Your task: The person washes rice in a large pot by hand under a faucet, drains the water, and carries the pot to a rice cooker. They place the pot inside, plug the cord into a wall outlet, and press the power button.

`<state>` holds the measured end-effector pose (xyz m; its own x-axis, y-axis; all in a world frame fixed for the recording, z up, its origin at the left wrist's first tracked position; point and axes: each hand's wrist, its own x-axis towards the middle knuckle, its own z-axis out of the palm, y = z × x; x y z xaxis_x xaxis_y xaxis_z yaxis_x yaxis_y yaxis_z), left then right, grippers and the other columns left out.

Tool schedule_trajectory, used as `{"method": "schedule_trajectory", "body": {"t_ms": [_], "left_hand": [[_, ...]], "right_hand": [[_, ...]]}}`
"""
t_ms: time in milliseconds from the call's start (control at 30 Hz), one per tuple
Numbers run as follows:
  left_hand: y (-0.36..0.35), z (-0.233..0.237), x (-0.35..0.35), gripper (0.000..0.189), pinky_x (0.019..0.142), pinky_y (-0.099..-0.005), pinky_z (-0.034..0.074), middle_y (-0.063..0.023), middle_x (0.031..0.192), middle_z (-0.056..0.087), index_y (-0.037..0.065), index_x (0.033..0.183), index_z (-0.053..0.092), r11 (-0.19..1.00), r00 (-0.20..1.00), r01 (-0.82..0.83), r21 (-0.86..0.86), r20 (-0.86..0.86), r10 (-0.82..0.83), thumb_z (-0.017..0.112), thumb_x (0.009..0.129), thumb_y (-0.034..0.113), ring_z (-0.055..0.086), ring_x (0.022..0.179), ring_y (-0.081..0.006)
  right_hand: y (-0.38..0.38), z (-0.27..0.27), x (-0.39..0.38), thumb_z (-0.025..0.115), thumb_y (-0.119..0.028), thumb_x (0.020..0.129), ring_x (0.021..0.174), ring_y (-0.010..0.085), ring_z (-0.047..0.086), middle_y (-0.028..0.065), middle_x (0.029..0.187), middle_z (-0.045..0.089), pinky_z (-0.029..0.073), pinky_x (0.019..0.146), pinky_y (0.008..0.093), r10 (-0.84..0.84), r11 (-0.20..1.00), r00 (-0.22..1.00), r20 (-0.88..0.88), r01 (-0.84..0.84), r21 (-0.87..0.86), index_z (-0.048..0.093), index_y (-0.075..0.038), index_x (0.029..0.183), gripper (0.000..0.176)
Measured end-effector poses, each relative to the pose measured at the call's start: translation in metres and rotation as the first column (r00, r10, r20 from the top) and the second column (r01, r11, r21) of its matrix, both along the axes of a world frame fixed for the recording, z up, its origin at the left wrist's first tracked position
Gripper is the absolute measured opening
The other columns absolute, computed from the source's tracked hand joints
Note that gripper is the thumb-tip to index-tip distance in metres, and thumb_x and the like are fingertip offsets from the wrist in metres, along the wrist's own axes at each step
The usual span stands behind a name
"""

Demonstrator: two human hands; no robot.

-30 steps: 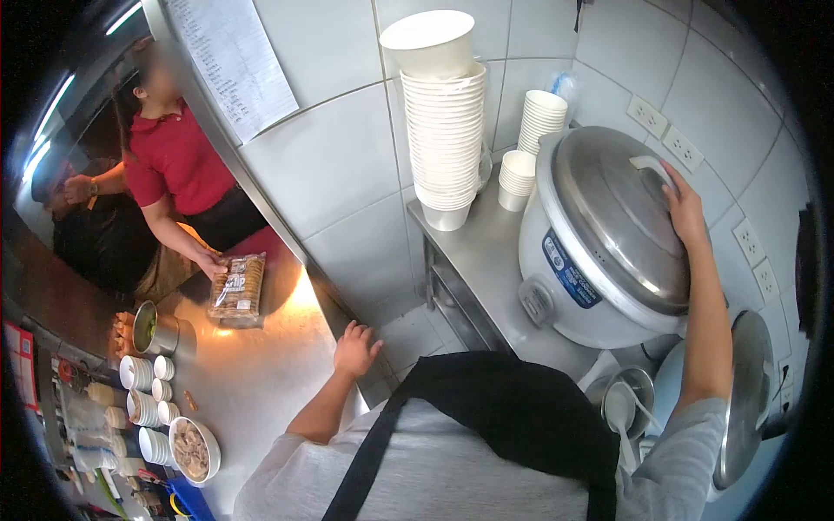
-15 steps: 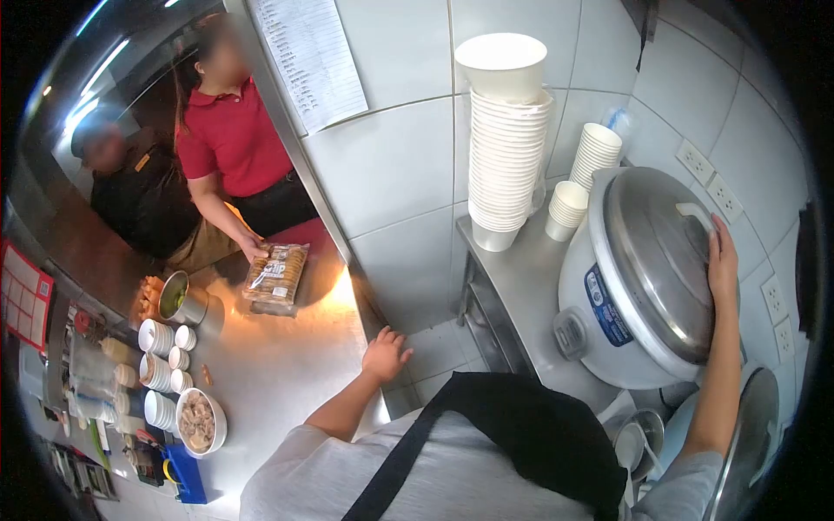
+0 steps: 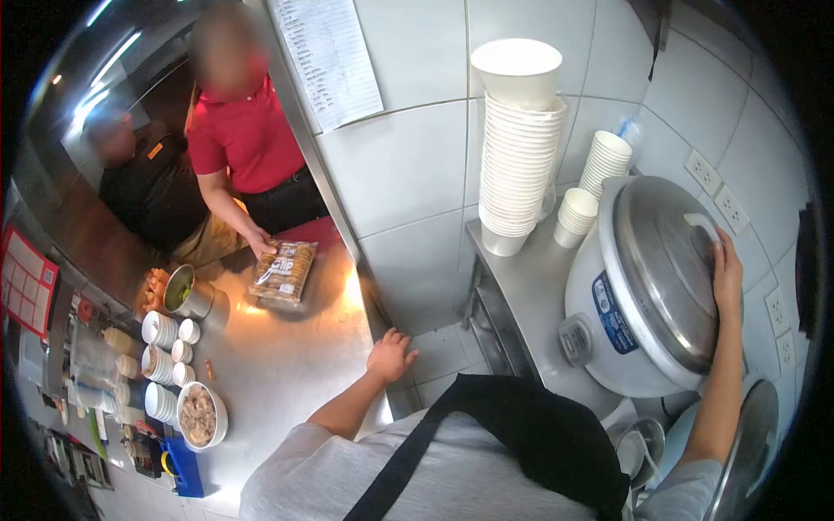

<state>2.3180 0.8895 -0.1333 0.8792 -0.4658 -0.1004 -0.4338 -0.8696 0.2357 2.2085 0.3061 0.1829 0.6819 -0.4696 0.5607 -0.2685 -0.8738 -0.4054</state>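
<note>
My right hand (image 3: 728,271) is at the far side of a large white rice cooker (image 3: 599,323), its fingers closed about the pale handle (image 3: 700,222) of the domed metal lid (image 3: 665,260). The lid sits on the cooker. Part of the grip is hidden. My left hand (image 3: 392,355) holds nothing; its fingers are spread a little beside the right edge of the steel counter (image 3: 287,373). Across that counter, a person in a red shirt (image 3: 248,139) has a hand on a clear pack of brown food (image 3: 285,271).
Stacked white paper cups (image 3: 519,165) stand beside the cooker on a steel table (image 3: 530,291). A bowl of meat pieces (image 3: 201,417), small white cups (image 3: 160,328) and a metal pot (image 3: 188,292) line the counter's left. Another person (image 3: 143,187) is behind.
The view has shifted slightly, moving the scene a little right and down. The red-shirted person leans nearer, and the pack has tilted in their hand. My hands keep their places.
</note>
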Motion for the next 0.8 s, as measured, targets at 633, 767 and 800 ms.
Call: {"method": "schedule_trajectory", "body": {"t_ms": [633, 767, 800], "left_hand": [[0.001, -0.001, -0.001, 0.044, 0.096, -0.0416, 0.037, -0.0114, 0.122, 0.049, 0.008, 0.116, 0.053, 1.000, 1.000, -0.012, 0.012, 0.012, 0.012, 0.048, 0.086, 0.040, 0.034, 0.125, -0.0288], [0.003, -0.008, -0.001, 0.046, 0.097, -0.0425, 0.036, -0.0099, 0.123, 0.049, 0.008, 0.117, 0.052, 1.000, 1.000, -0.016, 0.004, 0.010, 0.016, 0.045, 0.088, 0.042, 0.034, 0.125, -0.0287], [0.003, -0.008, -0.001, 0.046, 0.097, -0.0425, 0.036, -0.0096, 0.123, 0.049, 0.008, 0.117, 0.052, 1.000, 1.000, -0.018, 0.009, 0.012, 0.017, 0.046, 0.088, 0.042, 0.034, 0.125, -0.0286]], "right_hand": [[-0.032, -0.012, 0.002, 0.039, -0.026, 0.096, 0.084, 0.0166, 0.055, 0.0112, 0.104, 0.059, 0.041, 0.084, 0.0287, 0.017, 0.996, 1.000, -0.007, -0.018, -0.088, 0.048, -0.011, 0.125, 0.035], [-0.021, -0.008, 0.003, 0.039, -0.027, 0.096, 0.083, 0.0158, 0.053, 0.0106, 0.103, 0.058, 0.041, 0.083, 0.0270, 0.039, 0.999, 0.999, 0.005, -0.039, 0.038, 0.048, -0.010, 0.125, 0.035], [-0.024, -0.010, 0.003, 0.039, -0.027, 0.095, 0.082, 0.0159, 0.053, 0.0105, 0.103, 0.058, 0.041, 0.083, 0.0268, 0.051, 0.998, 0.999, 0.018, -0.052, 0.046, 0.048, -0.011, 0.125, 0.035]]}}
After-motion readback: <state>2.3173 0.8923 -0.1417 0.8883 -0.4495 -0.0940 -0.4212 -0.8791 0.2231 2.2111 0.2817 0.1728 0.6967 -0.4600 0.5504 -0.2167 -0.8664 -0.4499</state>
